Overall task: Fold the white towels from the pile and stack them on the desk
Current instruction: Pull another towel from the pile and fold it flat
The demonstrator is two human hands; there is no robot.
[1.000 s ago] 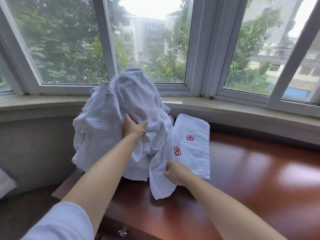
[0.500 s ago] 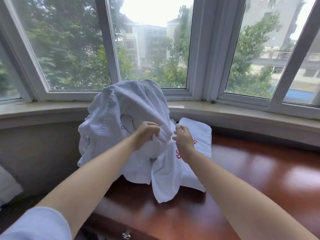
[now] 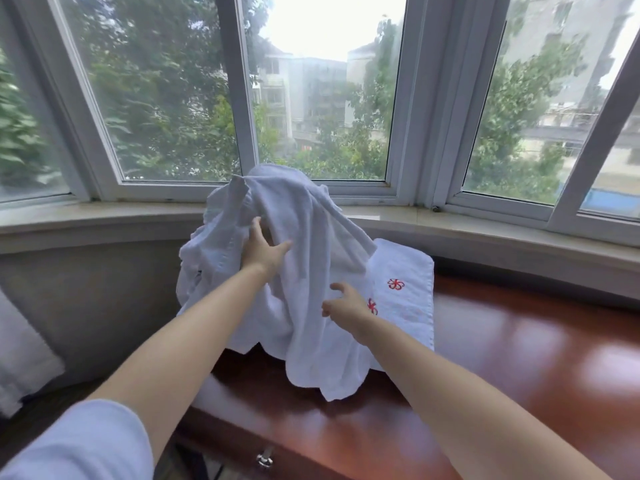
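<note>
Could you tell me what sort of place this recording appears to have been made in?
Probably a hotel room or bedroom on an upper floor. A polished wooden desk stands under a bay window that looks onto trees and apartment blocks, and the folded towel bears a red embroidered logo, as hotel linen often does.

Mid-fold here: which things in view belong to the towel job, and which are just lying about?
Job:
pile of white towels
folded towel with red emblems
desk
left hand, on the pile
right hand, reaching in

Lying about:
window sill
windows
drawer knob
</note>
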